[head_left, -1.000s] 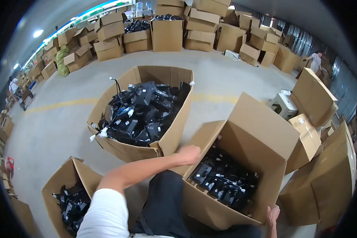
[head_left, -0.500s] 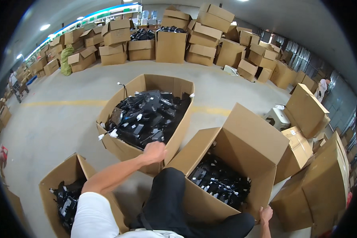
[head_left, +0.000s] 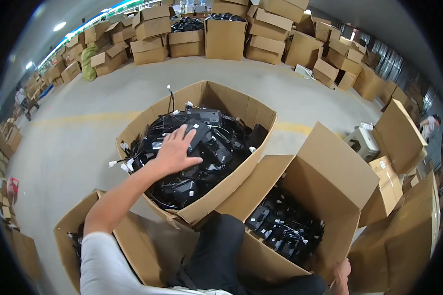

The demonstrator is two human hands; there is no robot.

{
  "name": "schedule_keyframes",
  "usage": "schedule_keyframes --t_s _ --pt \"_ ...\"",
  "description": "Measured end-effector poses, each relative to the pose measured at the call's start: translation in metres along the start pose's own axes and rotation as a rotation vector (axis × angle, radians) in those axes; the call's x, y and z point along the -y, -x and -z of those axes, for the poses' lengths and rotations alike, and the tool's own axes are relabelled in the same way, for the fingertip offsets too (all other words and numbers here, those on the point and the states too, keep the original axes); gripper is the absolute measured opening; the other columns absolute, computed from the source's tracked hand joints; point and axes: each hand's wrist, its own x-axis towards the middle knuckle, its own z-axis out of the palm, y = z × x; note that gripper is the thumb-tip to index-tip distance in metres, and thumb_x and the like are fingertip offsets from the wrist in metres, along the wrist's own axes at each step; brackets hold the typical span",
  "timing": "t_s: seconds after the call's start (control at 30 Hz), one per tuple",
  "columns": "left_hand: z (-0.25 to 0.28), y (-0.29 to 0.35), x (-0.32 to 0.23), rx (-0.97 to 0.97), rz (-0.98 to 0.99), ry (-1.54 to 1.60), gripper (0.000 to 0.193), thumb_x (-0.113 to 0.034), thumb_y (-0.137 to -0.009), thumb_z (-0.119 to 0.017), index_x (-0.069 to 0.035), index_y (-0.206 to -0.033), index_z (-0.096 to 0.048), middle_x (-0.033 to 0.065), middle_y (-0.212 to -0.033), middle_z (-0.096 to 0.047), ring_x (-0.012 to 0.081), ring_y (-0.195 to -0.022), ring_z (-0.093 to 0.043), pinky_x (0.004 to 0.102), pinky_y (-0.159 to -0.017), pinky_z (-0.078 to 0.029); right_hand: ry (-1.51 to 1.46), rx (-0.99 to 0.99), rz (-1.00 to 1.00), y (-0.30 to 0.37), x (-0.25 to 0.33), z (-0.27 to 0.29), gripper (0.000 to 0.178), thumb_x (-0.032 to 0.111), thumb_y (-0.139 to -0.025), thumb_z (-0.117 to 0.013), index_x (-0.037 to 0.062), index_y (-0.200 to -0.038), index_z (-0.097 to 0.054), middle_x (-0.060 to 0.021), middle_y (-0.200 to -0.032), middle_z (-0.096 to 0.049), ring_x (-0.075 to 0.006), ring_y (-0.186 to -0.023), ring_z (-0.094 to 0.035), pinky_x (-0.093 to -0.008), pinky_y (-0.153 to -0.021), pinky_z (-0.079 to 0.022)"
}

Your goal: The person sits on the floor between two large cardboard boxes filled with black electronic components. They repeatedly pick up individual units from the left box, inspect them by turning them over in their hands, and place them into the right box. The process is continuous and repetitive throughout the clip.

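My left hand reaches over the large middle cardboard box, fingers stretched out. It is on or just above a heap of black plastic devices with cables, close to one flat black device. My right hand is closed round the near right edge of the open cardboard box on the right. Inside that box lie packed black devices with cables and white connectors. Part of the right hand's grip is hidden by the box wall.
Another open box with black parts stands at my left, partly behind my arm. More cartons and a pale plastic stool are at the right. Stacked boxes line the back. A person is at far right.
My left hand has opened from a closed grip at the middle box's near rim and moved up over the heap. The view has shifted; my right hand stays on the right box's edge.
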Motion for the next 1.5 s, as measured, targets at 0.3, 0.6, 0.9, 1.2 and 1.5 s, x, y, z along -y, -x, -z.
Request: schedule_keyframes --t_s 0.3,0.6,0.9,1.2,1.5 --pt "0.072 -0.045 -0.045 0.121 0.072 0.865 0.036 -0.022 -0.089 -0.076 0.0 -0.116 -0.067 0.0057 -0.088 -0.072 0.0117 -0.074 -0.066 0.0299 -0.067 -0.057 -0.834 0.006 0.772 0.046 0.272 0.144 0.083 0.02 -0.083 -0.082 -0.004 -0.151 -0.041 -0.0242 -0.157 -0.042 -0.0389 -0.145 -0.043 -0.0454 -0.12 -0.035" --pt "0.034 0.008 -0.04 0.426 0.289 0.965 0.071 -0.047 -0.09 -0.077 0.001 -0.137 -0.057 0.0209 -0.13 -0.066 0.0295 -0.124 -0.063 0.0421 -0.103 -0.051 -1.25 0.615 0.649 0.113 0.361 0.145 0.036 0.012 -0.083 -0.084 -0.002 -0.114 -0.07 -0.0035 -0.096 -0.074 -0.0087 -0.086 -0.066 -0.025 -0.079 -0.054" --pt "-0.049 0.007 0.006 -0.022 0.212 0.136 0.03 -0.017 -0.089 -0.066 -0.002 -0.114 -0.06 0.0239 -0.102 -0.071 0.0439 -0.091 -0.07 0.0523 -0.083 -0.056 -1.59 0.369 0.481 0.091 0.31 0.132 0.032 0.014 -0.092 -0.075 -0.0033 -0.118 -0.065 -0.0043 -0.102 -0.069 -0.0115 -0.088 -0.064 -0.0268 -0.08 -0.053" --pt "0.091 0.056 -0.117 -0.797 0.094 0.667 0.04 -0.011 -0.105 -0.058 0.004 -0.141 -0.049 0.022 -0.134 -0.062 0.0298 -0.121 -0.062 0.0398 -0.106 -0.047 -1.783 0.119 0.56 0.138 0.371 0.156 0.038 0.006 -0.097 -0.068 -0.0076 -0.131 -0.058 -0.0065 -0.111 -0.07 -0.0113 -0.095 -0.065 -0.0275 -0.086 -0.054" --pt "0.052 0.08 -0.253 -0.333 0.031 1.567 0.083 -0.016 -0.087 -0.082 0.001 -0.152 -0.034 0.015 -0.139 -0.056 0.0222 -0.122 -0.06 0.0354 -0.103 -0.051 -1.183 -0.241 1.093 0.199 0.35 0.147 0.092 0.059 -0.101 -0.054 -0.0165 -0.149 -0.035 -0.0401 -0.156 -0.033 -0.0533 -0.146 -0.035 -0.053 -0.121 -0.029"
